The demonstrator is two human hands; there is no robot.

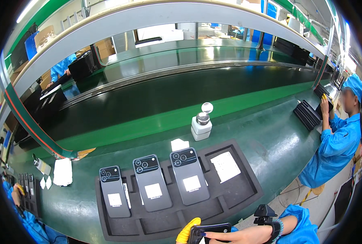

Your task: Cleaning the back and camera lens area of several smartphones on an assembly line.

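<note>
At the bottom edge of the head view, my left hand point(187, 231) in a yellow glove is closed round the side of a dark smartphone point(219, 227). My bare right hand point(242, 235) comes in from the right with its fingers bent over the phone; a small white bit shows under the fingertips, and the lower part is cut off by the frame. Just beyond lies a black compartment tray point(158, 228). Three grey smartphones rest in it, camera side up with white labels: a left one point(115, 189), a middle one point(150, 179) and a right one point(187, 168). A white paper label point(225, 167) lies in the right compartment.
A white pump bottle point(201, 129) stands behind the tray on the green bench point(266, 142). White wipes point(62, 173) and another bottle point(43, 166) sit at left. A co-worker point(335, 138) in blue handles black trays point(307, 115) at right; another works at far left.
</note>
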